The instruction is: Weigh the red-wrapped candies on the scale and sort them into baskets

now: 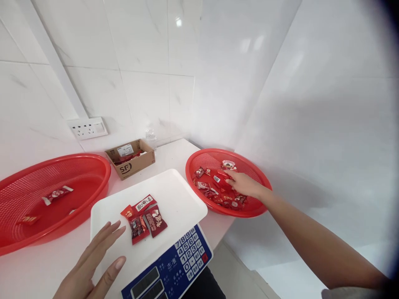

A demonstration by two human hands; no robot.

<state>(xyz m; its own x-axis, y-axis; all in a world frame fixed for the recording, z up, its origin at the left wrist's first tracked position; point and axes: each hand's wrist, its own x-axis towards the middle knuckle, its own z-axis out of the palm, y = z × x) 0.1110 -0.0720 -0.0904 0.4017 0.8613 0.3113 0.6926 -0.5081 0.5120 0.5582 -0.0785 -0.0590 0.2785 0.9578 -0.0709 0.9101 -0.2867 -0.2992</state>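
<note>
My left hand (93, 265) hovers at the near left of the white scale tray (181, 195), its fingers apart and nothing in them. Several small red wrapped snack packets (156, 220) lie in a cluster on that tray, just beyond my fingertips. On the right, my right hand (243, 182) reaches into a red mesh basket (264, 182) and pinches a red packet (220, 179) with a white label. Many more small red and brown packets (205, 189) are spread beneath it; my palm hides a few.
A second red basket (102, 182) stands at the left with a few packets inside. Behind the scale sit an open cardboard box (134, 167) with red packets and a clear plastic bottle (151, 137). The scale's blue keypad panel (174, 265) faces me. Tiled walls close off the back and right.
</note>
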